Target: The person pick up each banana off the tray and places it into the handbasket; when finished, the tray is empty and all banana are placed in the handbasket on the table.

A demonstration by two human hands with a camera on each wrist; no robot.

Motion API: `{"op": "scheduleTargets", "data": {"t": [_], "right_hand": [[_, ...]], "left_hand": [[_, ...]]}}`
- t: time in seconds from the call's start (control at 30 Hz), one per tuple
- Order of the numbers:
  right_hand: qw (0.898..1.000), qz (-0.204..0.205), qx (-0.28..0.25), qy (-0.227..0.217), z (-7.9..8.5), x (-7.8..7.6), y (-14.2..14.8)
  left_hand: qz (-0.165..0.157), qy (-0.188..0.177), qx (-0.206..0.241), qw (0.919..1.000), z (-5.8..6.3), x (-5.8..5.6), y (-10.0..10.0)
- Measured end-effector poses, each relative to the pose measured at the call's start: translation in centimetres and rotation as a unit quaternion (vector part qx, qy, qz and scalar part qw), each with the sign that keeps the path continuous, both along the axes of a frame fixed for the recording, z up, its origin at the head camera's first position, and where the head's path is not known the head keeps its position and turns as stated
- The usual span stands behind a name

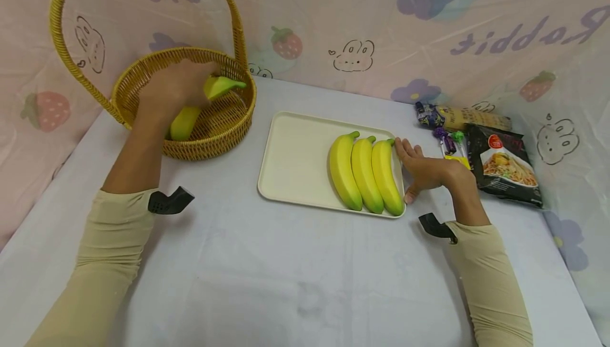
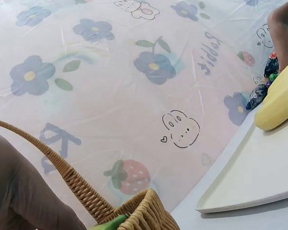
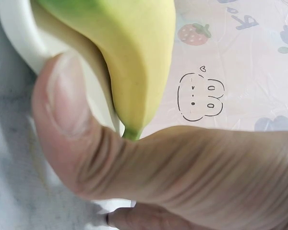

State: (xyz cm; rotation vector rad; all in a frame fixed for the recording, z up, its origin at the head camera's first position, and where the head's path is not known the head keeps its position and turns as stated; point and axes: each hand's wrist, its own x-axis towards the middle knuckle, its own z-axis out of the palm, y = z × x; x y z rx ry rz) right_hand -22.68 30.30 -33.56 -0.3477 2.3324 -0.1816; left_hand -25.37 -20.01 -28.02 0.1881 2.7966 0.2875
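My left hand [image 1: 173, 87] reaches into a wicker basket [image 1: 209, 148] and grips a banana [image 1: 221, 87] from above; its fingertips are hidden. The banana's green stem end points right, toward the basket rim. A yellow banana part [image 1: 185, 124] shows below the hand; whether it belongs to the same banana I cannot tell. Three bananas [image 1: 364, 172] lie side by side on the right part of a cream tray [image 1: 297, 159]. My right hand [image 1: 424, 171] rests at the tray's right edge with fingers extended, its thumb [image 3: 67, 105] against the rim in the right wrist view.
Right of the tray lie a black noodle packet [image 1: 505, 164], a long wrapped roll [image 1: 467, 117] and small lollipops [image 1: 450, 143]. A patterned curtain [image 1: 333, 29] hangs behind the white-covered table [image 1: 267, 273]. The basket's tall handle [image 1: 57, 18] arches up at the left.
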Motion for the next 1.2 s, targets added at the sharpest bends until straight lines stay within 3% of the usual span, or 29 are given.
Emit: {"op": "scheduleTargets", "data": {"t": [0.37, 0.63, 0.83, 1.2], "right_hand": [[1.0, -0.002, 0.0, 0.002, 0.1, 0.0, 0.1], [1.0, -0.003, 0.0, 0.002, 0.3, 0.1, 0.1], [1.0, -0.002, -0.002, 0.001, 0.5, 0.2, 0.1], [1.0, -0.006, -0.006, -0.004, 0.2, 0.3, 0.1]], "left_hand": [[-0.01, -0.045, -0.037, 0.9982, -0.6, -0.5, 0.0], [-0.013, -0.044, -0.046, 0.9979, -0.8, -0.8, 0.1], [0.003, -0.059, -0.047, 0.9972, -1.1, -1.1, 0.2], [0.001, -0.048, -0.038, 0.9981, -1.7, -1.2, -0.4]]}}
